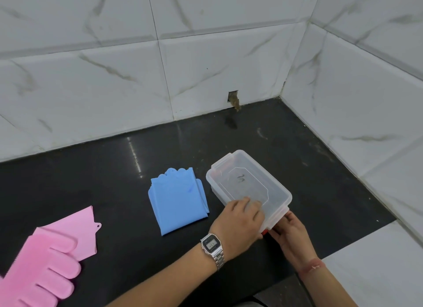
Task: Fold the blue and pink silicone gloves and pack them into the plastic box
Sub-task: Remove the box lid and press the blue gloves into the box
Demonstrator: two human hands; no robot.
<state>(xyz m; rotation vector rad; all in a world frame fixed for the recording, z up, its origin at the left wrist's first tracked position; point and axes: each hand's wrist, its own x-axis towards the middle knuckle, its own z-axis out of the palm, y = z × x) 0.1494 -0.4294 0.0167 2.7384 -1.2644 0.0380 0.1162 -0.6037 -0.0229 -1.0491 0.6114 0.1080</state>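
Head view: plastic box (249, 187) near counter (91, 180) right edge, lid on, light, rigid; left hand (240, 219) flat on lid, right hand (289, 228) pinching near-end latch. Blue gloves (178, 201) folded beside it, pink gloves (50, 256) unfolded at left edge; floppy, grippy.

Pink glove (43, 258): fingertips cut off by the picture's left and bottom edges. Plastic box (249, 187): near corner hidden behind both hands. Lid marking illegible. Watch (211, 246) digits unreadable.

— Where is there open room on the black stone counter (91, 180)?
— Along its back edge and left of the folded blue silicone glove (178, 200).
— Obstacles?
— The lidded clear plastic box (247, 180) and the pink silicone gloves (52, 256) at the front-left edge.
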